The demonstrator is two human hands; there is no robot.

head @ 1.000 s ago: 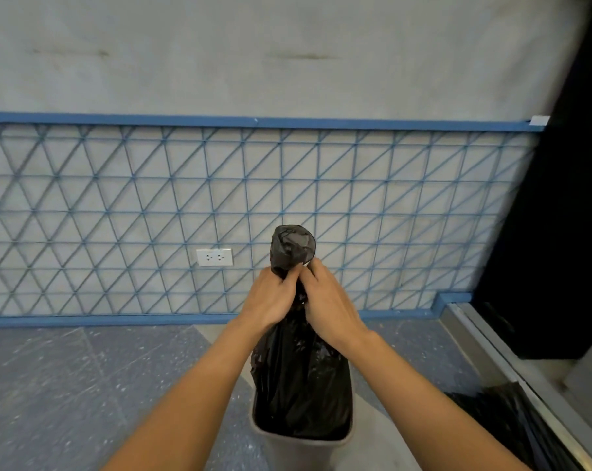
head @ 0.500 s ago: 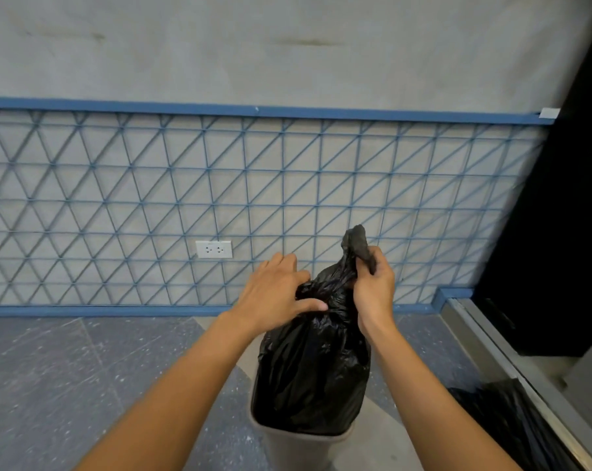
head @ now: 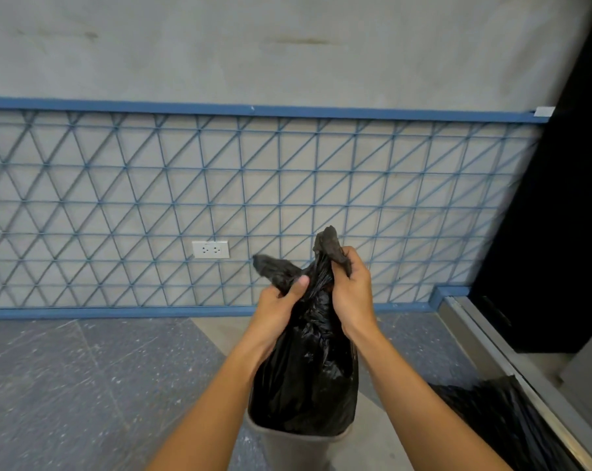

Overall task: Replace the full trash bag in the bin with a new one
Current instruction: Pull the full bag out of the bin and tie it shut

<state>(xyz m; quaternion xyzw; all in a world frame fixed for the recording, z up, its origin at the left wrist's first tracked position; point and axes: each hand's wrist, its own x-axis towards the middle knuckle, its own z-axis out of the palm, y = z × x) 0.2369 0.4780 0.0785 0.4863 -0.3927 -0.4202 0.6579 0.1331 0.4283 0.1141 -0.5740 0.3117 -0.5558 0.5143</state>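
On the wall at the left there is a white socket (head: 210, 249) behind the blue grid (head: 117, 205). Next comes the left hand (head: 277, 309); it grasps one twisted corner of the black trash bag (head: 304, 379), which sticks out to the left over the thumb. The right hand (head: 350, 290) is clenched around the other corner, which points up. The bag sits in the grey bin (head: 298, 447), with its body risen above the rim. I judge that the person is tying the mouth closed, so the task is in its early part: the knot is not finished, the bag is not lifted out, and no new bag is in the bin. At the lower right lies more black plastic (head: 498, 423), partly cut off; I cannot tell what it is. The bottom of the bin is also out of the frame.
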